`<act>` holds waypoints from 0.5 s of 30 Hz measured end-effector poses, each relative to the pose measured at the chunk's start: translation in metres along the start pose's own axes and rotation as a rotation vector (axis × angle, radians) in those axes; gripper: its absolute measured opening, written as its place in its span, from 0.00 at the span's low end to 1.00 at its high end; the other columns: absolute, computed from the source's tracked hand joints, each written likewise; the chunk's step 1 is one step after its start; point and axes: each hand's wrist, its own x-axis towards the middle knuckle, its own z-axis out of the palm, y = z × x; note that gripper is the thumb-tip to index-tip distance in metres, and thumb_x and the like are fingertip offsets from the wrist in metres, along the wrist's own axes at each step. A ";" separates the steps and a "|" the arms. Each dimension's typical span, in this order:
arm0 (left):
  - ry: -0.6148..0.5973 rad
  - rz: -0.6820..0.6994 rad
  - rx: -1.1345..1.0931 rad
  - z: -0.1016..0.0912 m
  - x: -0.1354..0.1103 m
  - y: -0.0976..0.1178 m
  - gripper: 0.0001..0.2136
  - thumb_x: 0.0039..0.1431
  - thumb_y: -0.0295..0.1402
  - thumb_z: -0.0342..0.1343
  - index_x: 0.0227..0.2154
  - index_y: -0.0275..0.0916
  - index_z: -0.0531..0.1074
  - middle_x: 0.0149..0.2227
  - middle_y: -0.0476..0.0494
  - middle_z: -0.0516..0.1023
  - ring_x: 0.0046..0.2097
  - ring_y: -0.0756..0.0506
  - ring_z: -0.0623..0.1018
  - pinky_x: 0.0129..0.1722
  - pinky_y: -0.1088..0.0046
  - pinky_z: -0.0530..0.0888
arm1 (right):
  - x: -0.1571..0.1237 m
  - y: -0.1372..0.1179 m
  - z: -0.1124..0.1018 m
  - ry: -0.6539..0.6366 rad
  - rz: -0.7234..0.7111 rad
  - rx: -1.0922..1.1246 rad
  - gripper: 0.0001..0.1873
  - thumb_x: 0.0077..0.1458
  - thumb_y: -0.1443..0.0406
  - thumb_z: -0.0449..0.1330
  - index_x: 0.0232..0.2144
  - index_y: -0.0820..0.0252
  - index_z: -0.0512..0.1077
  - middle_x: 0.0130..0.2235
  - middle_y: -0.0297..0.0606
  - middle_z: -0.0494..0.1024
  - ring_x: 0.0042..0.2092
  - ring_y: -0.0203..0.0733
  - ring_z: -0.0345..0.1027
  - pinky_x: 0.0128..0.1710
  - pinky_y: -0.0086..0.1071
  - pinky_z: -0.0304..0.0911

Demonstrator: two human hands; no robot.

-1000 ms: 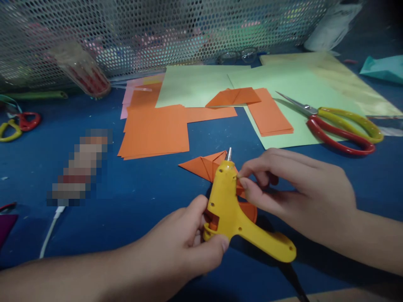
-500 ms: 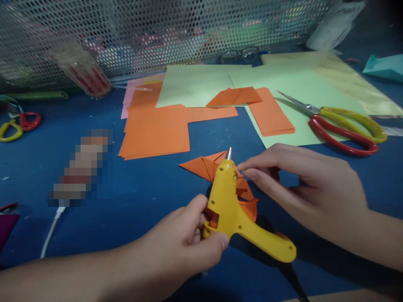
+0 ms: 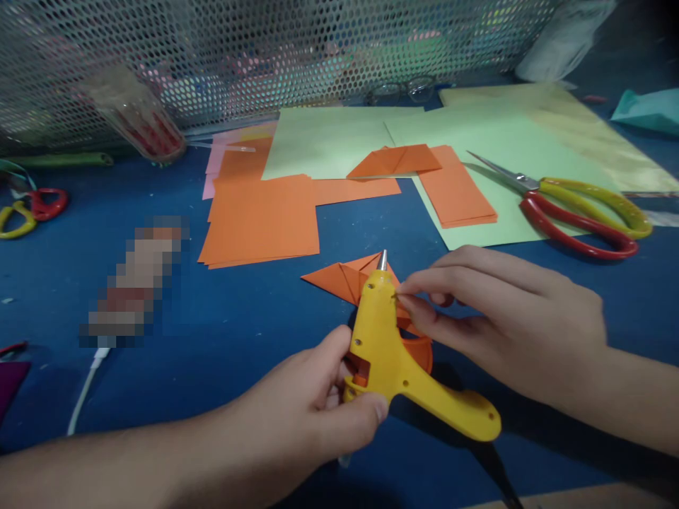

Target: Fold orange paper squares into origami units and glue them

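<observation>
My left hand (image 3: 329, 403) is wrapped round the rear of a yellow hot glue gun (image 3: 378, 318), whose metal nozzle points away from me. The gun's handle slants down to the right. My right hand (image 3: 509, 311) is closed in a pinch, thumb and forefinger touching the side of the gun just below the nozzle. A small dark speck sits at those fingertips; whether they grip anything is too small to tell. Behind the gun lies a folded orange paper piece (image 3: 339, 281), partly hidden by the gun and my right fingers.
Orange paper sheets (image 3: 262, 223), green sheets (image 3: 329, 141) and a folded orange piece (image 3: 395, 161) lie further back. Red-and-yellow scissors (image 3: 578, 212) rest at the right, another pair (image 3: 47, 203) at the far left. A jar (image 3: 153, 127) stands by the perforated metal screen (image 3: 318, 49).
My right fingertips have moved slightly down and left, onto the gun's side below the nozzle. The glue gun and my left hand have hardly shifted.
</observation>
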 end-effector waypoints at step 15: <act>0.004 -0.006 -0.031 0.001 -0.001 -0.003 0.15 0.64 0.45 0.56 0.40 0.41 0.58 0.38 0.50 0.65 0.32 0.51 0.58 0.30 0.72 0.58 | 0.003 -0.002 -0.002 -0.009 0.094 0.129 0.08 0.62 0.71 0.58 0.34 0.53 0.68 0.27 0.28 0.69 0.26 0.32 0.66 0.24 0.27 0.62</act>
